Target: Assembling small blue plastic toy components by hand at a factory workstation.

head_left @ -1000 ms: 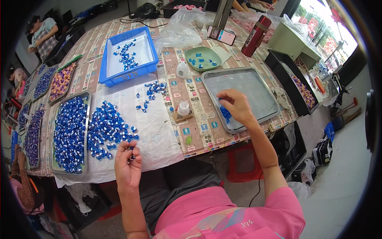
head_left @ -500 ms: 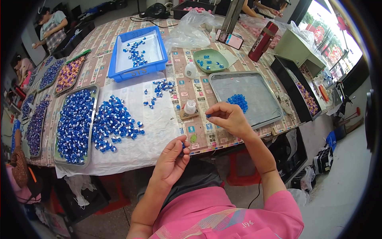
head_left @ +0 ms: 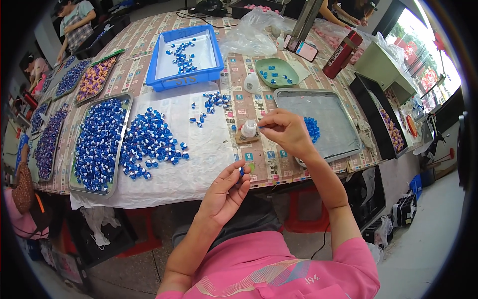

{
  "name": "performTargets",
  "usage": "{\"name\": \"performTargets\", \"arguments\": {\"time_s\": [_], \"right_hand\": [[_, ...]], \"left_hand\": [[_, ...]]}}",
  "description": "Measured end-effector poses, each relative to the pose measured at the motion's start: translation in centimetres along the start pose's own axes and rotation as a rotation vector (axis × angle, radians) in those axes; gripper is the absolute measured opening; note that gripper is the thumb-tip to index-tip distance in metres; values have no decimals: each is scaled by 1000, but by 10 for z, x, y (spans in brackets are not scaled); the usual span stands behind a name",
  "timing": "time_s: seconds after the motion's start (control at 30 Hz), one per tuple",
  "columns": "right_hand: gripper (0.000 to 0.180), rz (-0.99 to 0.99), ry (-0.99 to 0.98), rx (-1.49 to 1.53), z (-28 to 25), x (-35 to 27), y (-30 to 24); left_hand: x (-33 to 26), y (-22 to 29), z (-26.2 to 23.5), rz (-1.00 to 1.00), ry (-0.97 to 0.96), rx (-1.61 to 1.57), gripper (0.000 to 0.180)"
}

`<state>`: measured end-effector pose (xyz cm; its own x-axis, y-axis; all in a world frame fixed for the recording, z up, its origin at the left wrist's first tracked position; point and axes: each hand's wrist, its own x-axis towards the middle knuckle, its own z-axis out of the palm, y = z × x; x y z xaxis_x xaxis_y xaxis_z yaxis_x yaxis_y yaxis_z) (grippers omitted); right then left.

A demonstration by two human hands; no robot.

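Note:
My left hand (head_left: 225, 193) is raised at the table's front edge, its curled fingers closed on a small blue bead-like piece (head_left: 241, 171). Farther right, my right hand (head_left: 288, 132) pinches another tiny blue piece between thumb and fingertips, mostly hidden by them. Those fingertips are right beside the mouth of a small white bottle (head_left: 248, 129) that stands on a little brown block. To the right of this hand, a cluster of clear blue beads (head_left: 312, 129) lies in a grey metal tray (head_left: 334, 149), partly behind my wrist.
Many blue-and-white pieces (head_left: 149, 142) are heaped on white sheeting, beside a full metal tray (head_left: 130, 102). Behind are a blue bin (head_left: 184, 83), a green dish (head_left: 294, 74), another white bottle (head_left: 251, 82), a phone (head_left: 301, 49) and a red flask (head_left: 343, 54). People work at the far side.
My right hand has brought its small piece to the white bottle's mouth. My left hand has shifted slightly up and right, still holding its piece. The whole view has shifted a little.

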<state>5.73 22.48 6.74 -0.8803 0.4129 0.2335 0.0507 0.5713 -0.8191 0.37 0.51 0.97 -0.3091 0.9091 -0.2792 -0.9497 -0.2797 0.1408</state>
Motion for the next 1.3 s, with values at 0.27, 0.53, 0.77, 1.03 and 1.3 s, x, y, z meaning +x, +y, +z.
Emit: {"name": "performTargets", "arguments": {"time_s": [0.27, 0.53, 0.77, 1.03, 1.3], "right_hand": [[15, -94, -39, -209, 15, 21, -14], [10, -168, -57, -309, 25, 29, -15], [14, -166, -34, -252, 21, 14, -27], [14, -162, -198, 85, 25, -36, -43], [15, -172, -217, 92, 19, -47, -32]], "left_hand": [[-11, 9, -4, 24, 21, 29, 21], [-19, 16, -1, 46, 23, 31, 23], [-12, 13, -10, 38, 7, 23, 26], [1, 4, -11, 18, -7, 10, 28], [5, -6, -7, 1, 14, 69, 26]]}}
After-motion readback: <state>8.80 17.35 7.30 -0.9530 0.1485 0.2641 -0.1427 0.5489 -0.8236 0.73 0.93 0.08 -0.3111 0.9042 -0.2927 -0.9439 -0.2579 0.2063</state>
